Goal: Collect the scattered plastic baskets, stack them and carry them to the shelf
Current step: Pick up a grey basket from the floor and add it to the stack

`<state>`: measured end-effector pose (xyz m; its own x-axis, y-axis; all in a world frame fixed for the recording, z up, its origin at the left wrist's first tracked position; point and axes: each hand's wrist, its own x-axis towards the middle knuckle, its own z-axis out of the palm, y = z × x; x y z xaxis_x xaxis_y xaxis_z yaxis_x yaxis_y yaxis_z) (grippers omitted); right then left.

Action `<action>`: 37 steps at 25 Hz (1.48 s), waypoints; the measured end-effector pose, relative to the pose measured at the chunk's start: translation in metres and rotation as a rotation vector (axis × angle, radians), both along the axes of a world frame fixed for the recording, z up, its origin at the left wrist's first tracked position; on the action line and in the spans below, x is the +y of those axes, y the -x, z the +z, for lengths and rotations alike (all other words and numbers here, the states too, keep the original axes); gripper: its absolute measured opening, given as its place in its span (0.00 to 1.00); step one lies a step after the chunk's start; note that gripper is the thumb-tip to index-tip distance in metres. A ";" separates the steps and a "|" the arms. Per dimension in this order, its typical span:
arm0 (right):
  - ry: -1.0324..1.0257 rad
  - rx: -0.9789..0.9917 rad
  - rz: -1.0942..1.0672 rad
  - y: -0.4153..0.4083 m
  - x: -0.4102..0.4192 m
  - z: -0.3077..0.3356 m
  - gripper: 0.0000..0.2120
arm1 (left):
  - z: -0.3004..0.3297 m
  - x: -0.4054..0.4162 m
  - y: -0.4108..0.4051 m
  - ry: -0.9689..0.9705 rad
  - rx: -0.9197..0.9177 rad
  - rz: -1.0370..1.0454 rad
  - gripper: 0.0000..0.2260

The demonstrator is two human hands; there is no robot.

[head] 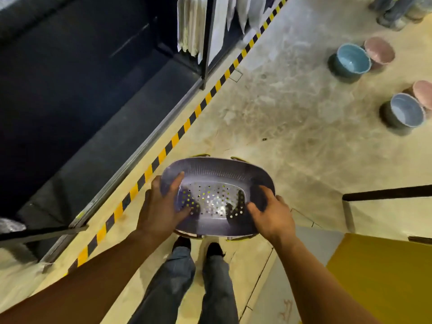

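Observation:
I hold an oval purple perforated plastic basket (216,181) at waist height above my feet. Yellow-green edges show beneath its rim, so it seems to sit in a stack. My left hand (163,206) grips its left rim with the thumb inside. My right hand (268,213) grips the right rim, thumb inside too. On the floor at the right stand a blue basket (351,59) beside a pink basket (378,50), and nearer, a grey-blue basket (405,111) beside another pink basket (423,92). A dark shelf unit (93,94) stands to my left.
A yellow-and-black hazard stripe (187,125) runs diagonally along the shelf base. White packages (194,24) hang at the top. A pale counter edge (385,213) and a yellow surface (378,277) lie at the right. Another person's feet (395,10) stand at the far top right.

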<state>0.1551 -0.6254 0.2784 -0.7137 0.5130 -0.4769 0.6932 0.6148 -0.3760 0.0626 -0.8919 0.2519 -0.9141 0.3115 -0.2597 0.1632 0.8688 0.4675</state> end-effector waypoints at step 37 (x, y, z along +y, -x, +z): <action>-0.007 -0.144 0.376 0.031 0.059 -0.223 0.38 | -0.215 0.046 0.018 0.278 -0.050 0.011 0.39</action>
<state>0.1237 -0.5662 0.0554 -0.7785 0.2329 -0.5829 0.4650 0.8378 -0.2863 0.0443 -0.8462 0.0365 -0.9008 0.2126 -0.3787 0.1362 0.9663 0.2185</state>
